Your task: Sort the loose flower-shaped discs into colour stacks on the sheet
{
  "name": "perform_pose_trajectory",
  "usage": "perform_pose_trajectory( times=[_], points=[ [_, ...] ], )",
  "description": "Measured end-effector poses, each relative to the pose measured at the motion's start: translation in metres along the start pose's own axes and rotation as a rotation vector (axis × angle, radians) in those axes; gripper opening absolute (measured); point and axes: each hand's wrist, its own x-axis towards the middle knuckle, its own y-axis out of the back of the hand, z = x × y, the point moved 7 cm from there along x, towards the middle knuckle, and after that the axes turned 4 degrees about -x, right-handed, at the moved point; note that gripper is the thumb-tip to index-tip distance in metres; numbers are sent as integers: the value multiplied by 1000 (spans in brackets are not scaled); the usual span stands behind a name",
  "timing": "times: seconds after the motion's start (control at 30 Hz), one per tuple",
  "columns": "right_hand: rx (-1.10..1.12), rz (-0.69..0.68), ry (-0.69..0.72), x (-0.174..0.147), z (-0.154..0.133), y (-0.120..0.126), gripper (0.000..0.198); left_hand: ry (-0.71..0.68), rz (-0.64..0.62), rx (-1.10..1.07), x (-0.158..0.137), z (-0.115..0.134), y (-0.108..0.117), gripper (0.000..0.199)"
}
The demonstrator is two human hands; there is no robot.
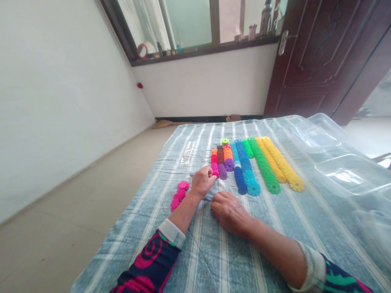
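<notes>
My left hand is closed, thumb and fingertips pinching at a pink notched plastic disc at the near end of a short orange, red and pink row. Beside it, my right hand rests on the cloth with curled fingers; what they hold, if anything, is hidden. Left of my left wrist lies a loose heap of pink discs. Overlapping discs form rows to the right: brown to purple, orange to purple, blue, green and yellow.
A striped blue-grey cloth covers the surface. Clear plastic containers stand along the right side. A "With love" label shows at the left. Beyond are a window ledge with small items and a dark red door.
</notes>
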Motion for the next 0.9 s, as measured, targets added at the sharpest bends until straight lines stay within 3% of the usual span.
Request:
perform_pose_trajectory(
  times=[0.23, 0.4, 0.5, 0.63, 0.9],
  points=[
    [7, -5, 0, -1, 1, -3, 20, 11, 10, -2, -1, 3, -1, 12],
    [31, -10, -3, -3, 1, -4, 20, 21, 26, 35, 12, -6, 38, 8],
    [41, -6, -5, -4, 1, -4, 20, 41, -125, 120, 18, -24, 68, 9],
    [54, 4, 0, -5, 1, -5, 21, 176, -304, 263, 13, -57, 93, 8],
    [61, 5, -12, -6, 1, -3, 21, 275, -483, 133, 1, -70, 75, 6]
  ],
)
